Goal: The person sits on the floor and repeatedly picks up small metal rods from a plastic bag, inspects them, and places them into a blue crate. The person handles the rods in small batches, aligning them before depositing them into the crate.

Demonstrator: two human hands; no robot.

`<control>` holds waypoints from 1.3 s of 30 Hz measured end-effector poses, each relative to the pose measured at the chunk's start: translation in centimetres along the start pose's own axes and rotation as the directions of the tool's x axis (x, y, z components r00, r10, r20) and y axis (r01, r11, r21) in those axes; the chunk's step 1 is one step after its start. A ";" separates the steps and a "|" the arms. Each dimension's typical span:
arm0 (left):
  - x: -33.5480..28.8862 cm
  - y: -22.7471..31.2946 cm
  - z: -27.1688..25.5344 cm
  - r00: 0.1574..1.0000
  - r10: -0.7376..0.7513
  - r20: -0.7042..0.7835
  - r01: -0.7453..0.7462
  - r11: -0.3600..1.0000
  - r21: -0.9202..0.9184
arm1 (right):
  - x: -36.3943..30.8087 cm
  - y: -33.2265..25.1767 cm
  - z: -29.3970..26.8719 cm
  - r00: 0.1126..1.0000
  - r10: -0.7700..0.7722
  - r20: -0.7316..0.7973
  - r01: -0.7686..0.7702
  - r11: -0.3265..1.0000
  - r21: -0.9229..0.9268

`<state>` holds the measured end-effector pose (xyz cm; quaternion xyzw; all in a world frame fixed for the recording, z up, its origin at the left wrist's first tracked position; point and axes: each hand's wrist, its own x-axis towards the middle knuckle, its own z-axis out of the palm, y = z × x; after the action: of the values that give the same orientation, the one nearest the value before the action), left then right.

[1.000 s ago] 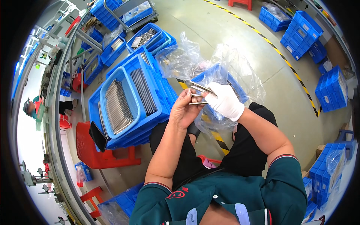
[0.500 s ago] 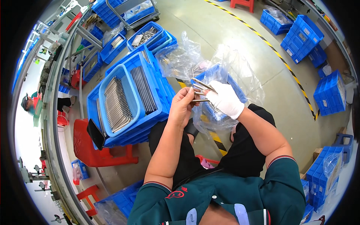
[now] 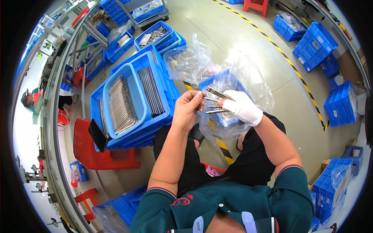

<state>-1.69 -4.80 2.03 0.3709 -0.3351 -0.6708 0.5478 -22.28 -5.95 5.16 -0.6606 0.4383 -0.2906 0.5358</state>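
My right hand [image 3: 241, 107], in a white glove, is closed around several slim metal rods [image 3: 218, 93] that fan out toward the left. Close to their ends is my bare left hand [image 3: 189, 106], thumb and fingers pinched together; whatever sits in the pinch, if anything, is too small to make out. Below the hands stands a blue bin [image 3: 210, 81] lined with a clear plastic bag [image 3: 248, 73], with more metal pieces inside. To the left, a light-blue basket [image 3: 146, 112] holds a neat row of similar rods [image 3: 121, 103] on top of stacked blue crates [image 3: 165, 118].
Darker rods [image 3: 150, 91] lie in the crate beside the basket. A red stool [image 3: 87, 149] stands left of the stack. Further off are a blue bin of loose metal parts [image 3: 153, 35], blue crates [image 3: 314, 46] at the right, and black-yellow floor tape [image 3: 279, 49].
My right hand has drawn slightly right with the rods, so their ends now show spread apart. The left fingers, formerly at the rods, are pinched just beside them.
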 end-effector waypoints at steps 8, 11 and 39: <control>-0.1 -0.1 -0.3 0.996 -0.051 0.078 0.051 0.999 0.005 | 0.1 -0.2 0.0 0.999 0.021 0.048 -0.021 1.000 0.004; -0.2 0.1 -0.2 0.996 -0.046 0.083 0.043 0.998 0.043 | 0.0 -0.4 0.0 0.998 0.033 0.062 -0.033 0.999 -0.012; -0.3 -1.7 -0.6 0.951 -0.111 0.289 0.233 0.870 -0.435 | 0.1 0.3 0.9 0.999 0.006 0.045 -0.010 0.994 0.105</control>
<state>-1.93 -4.24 0.29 0.1686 -0.1978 -0.8197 0.5104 -21.60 -5.66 4.60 -0.6359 0.4130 -0.2965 0.5806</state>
